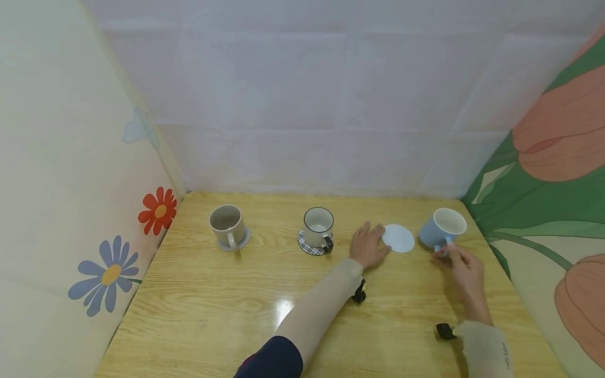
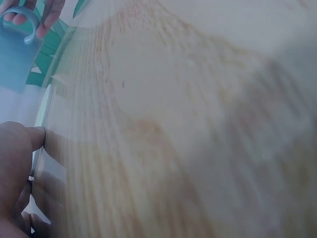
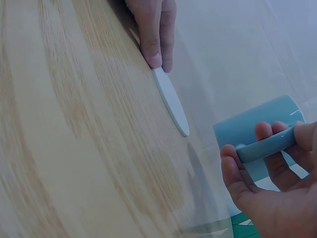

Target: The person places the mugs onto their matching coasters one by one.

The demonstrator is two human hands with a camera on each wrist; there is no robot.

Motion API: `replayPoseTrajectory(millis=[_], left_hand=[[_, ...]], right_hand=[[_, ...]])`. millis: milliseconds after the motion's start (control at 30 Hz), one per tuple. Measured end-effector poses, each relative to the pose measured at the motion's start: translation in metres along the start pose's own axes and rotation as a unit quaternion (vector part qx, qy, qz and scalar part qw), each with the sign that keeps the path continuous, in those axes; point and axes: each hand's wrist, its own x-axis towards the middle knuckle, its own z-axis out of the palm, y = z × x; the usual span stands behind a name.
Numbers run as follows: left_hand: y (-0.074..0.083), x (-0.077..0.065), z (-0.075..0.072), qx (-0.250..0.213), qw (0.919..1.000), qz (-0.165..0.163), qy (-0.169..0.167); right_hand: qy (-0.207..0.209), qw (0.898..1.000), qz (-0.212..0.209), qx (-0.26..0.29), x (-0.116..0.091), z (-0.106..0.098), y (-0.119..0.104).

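My right hand point(image 1: 468, 270) grips the handle of a light blue mug point(image 1: 435, 233) at the table's right side. Fingers curl through the handle in the right wrist view, where the mug point(image 3: 242, 126) appears raised off the table and slightly tilted. Left of it, a round white coaster point(image 1: 398, 238) lies flat on the wood. My left hand point(image 1: 370, 247) holds that coaster by its left edge, thumb on the near side and fingers on the far side. The left wrist view shows the thumb against the coaster's thin rim point(image 2: 45, 106); the other fingers are partly hidden.
A white mug point(image 1: 317, 227) with a dark rim and black handle stands on a checked coaster point(image 1: 305, 245). Farther left, a grey-beige mug point(image 1: 227, 224) stands on a grey coaster point(image 1: 244, 240). White cloth point(image 1: 302, 157) backs the wood-grain table point(image 1: 212, 304); floral panels flank it.
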Motion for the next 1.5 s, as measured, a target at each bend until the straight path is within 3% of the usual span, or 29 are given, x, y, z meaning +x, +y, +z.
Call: replayPoseTrajectory(millis=[167, 467, 833, 1100, 1500], left_hand=[[0.000, 0.001, -0.001, -0.008, 1.0000, 0.001, -0.004], [0.000, 0.001, -0.001, -0.021, 0.9997, -0.007, -0.009], [-0.004, 0.004, 0.003, -0.040, 0.9992, -0.003, 0.009], [-0.003, 0.004, 0.004, -0.044, 0.9989, -0.003, 0.012], [-0.001, 0.002, -0.001, -0.075, 0.9971, -0.010, 0.005]], right_hand=[[-0.010, 1.000, -0.013, 0.014, 0.000, 0.004, 0.000], [-0.010, 1.000, -0.017, -0.010, -0.002, 0.006, 0.002], [-0.017, 0.999, -0.039, -0.016, -0.005, 0.012, 0.001], [-0.015, 0.999, -0.026, -0.042, -0.006, 0.013, -0.001], [-0.056, 0.997, -0.038, -0.025, -0.006, 0.015, -0.001]])
